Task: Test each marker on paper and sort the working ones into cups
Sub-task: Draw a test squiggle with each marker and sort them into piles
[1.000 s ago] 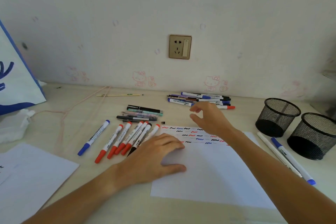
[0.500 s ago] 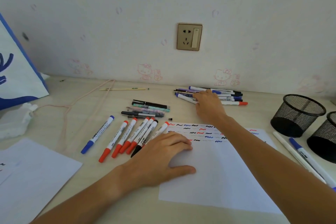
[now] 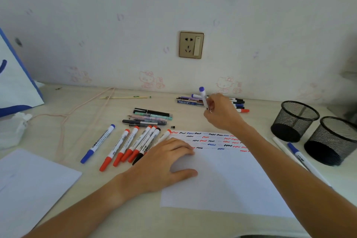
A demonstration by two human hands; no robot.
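The right hand (image 3: pixel 222 113) pinches a blue-capped marker (image 3: pixel 203 98) upright, beyond the paper (image 3: pixel 222 179). The left hand (image 3: pixel 162 164) presses flat, fingers straight, on that paper.

The right hand (image 3: pixel 222 114) pinches a blue-capped marker (image 3: pixel 203 97) and holds it nearly upright, cap up, above the pile of pens (image 3: pixel 190 100) by the wall. The left hand (image 3: pixel 164 162) lies flat, fingers spread, on the left edge of the paper (image 3: pixel 222 183), whose top rows carry red, blue and black squiggles. Left of it a row of markers (image 3: pixel 133 145) lies on the table (image 3: pixel 81 114). Two black mesh cups (image 3: pixel 295 120) stand at the right, touching each other
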